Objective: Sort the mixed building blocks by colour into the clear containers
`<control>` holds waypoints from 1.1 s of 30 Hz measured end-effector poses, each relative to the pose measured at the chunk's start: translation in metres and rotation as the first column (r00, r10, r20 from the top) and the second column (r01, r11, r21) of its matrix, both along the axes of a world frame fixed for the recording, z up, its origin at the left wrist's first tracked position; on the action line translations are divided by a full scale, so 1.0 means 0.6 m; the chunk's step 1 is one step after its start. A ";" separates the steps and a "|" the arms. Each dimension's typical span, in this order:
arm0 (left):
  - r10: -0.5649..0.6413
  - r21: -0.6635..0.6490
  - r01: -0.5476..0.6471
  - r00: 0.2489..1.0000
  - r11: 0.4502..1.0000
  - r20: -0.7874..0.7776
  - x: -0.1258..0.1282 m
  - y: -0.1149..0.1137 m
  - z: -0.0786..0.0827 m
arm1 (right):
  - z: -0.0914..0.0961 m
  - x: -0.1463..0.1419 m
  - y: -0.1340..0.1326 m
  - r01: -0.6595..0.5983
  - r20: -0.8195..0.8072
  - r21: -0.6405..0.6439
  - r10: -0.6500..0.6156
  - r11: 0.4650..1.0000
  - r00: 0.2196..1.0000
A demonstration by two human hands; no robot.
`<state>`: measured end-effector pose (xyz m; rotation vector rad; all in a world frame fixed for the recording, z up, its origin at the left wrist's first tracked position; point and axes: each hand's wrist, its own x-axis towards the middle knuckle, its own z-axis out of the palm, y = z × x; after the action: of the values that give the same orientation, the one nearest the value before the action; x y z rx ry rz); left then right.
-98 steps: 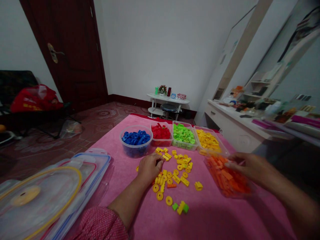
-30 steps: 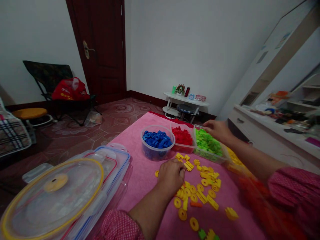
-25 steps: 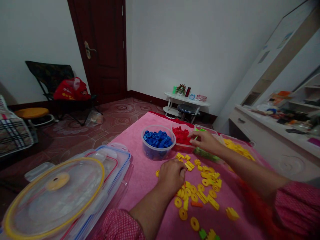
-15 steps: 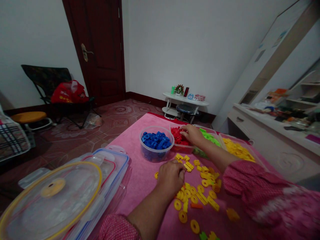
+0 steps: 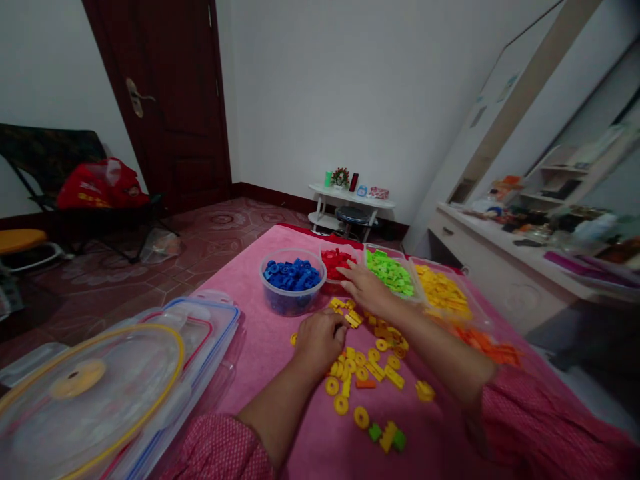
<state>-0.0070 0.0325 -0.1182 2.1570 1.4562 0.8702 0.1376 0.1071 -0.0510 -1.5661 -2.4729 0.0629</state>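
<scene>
My left hand [image 5: 320, 333] rests low over the pink cloth [image 5: 270, 380], fingers curled down beside the loose yellow toy pieces [image 5: 373, 363]. Anything inside those fingers is hidden. Stretched forward, my right hand [image 5: 369, 288] has its fingers apart over the near edge of a clear box of red pieces [image 5: 336, 261]. I see nothing in its grasp. Left of it stands a round clear tub [image 5: 293, 303] of blue pieces [image 5: 294, 273]. To its right are boxes of light green pieces [image 5: 393, 272] and yellow pieces [image 5: 443, 290].
Stacked clear lids [image 5: 125, 373] with coloured seals lie at the table's left. Orange pieces [image 5: 493, 347] sit beyond my right forearm. An orange strip [image 5: 365, 385] and joined green and yellow pieces [image 5: 387, 437] lie nearer. A white dresser [image 5: 485, 257] stands on the right.
My right hand has drawn back from among the red pieces toward the box's near edge, its fingers straighter. My left hand stays curled by the yellow pieces. The view has turned right.
</scene>
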 end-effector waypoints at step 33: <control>0.016 0.031 -0.017 0.999 0.999 0.030 0.003 0.002 -0.005 | -0.017 -0.032 0.132 0.034 -0.040 -0.003 -0.034 0.999 0.999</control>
<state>-0.0053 0.0339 -0.1214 2.1482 1.4569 0.9326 0.1185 0.1864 -0.0614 -1.5916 -2.4157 0.0914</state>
